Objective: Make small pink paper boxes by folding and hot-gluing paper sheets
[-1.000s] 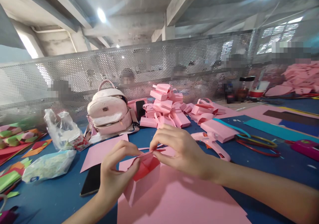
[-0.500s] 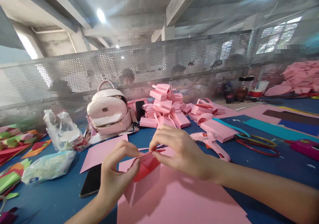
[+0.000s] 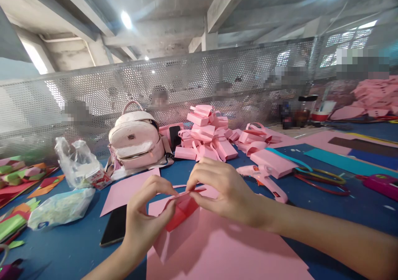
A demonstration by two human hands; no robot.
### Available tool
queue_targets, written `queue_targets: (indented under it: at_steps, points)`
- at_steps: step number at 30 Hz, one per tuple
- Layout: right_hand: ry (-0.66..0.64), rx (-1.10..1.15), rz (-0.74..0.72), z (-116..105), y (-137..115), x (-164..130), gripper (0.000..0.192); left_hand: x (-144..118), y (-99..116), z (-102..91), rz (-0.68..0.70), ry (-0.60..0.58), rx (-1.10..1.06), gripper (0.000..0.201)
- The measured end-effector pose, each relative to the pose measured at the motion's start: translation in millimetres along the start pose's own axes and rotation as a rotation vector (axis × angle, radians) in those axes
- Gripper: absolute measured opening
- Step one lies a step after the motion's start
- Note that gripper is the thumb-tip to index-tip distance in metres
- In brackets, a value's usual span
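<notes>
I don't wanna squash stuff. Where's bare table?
Blue table shows between the filled bag, flat phone and left forearm; also between the right forearm, glue gun and purple tool, with specks. Crowded: farther back, around backpack and pink boxes.

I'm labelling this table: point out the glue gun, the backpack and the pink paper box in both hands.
Glue gun (image 3: 266, 178), head view: middle of body.
Backpack (image 3: 139, 136), head view: front panel.
Pink paper box (image 3: 180, 233), head view: near outer wall.
</notes>
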State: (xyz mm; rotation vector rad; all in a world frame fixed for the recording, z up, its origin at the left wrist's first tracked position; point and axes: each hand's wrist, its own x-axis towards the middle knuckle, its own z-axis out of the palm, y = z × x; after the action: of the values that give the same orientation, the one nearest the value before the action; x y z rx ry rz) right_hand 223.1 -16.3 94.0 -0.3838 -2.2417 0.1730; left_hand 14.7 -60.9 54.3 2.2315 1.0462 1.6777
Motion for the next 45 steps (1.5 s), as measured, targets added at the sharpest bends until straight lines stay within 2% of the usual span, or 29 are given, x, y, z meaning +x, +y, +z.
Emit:
queue_targets:
  at_steps: [8, 15, 34, 45]
  points:
    - [0.007, 0.011, -0.007, 0.9, 0.7, -0.7, 0.009, -0.3, -3.4, -2.2, 0.027, -0.01, -0.019, 0.024]
    - [0.016, 0.003, -0.028, 3.5, 2.8, -2.8, 0.01, -0.2, 0.4, 0.6, -0.026, 0.006, -0.034, 0.022]
    - [0.008, 0.012, -0.016, 3.4, 1.8, -2.3, 0.009, -0.9, 2.8, 1.0, -0.031, 0.013, -0.038, 0.02]
    - [-0.005, 0.018, 0.0, 2.4, 1.3, -3.1, 0.009, -0.1, -3.5, 0.5, -0.029, 0.0, -0.064, 0.022]
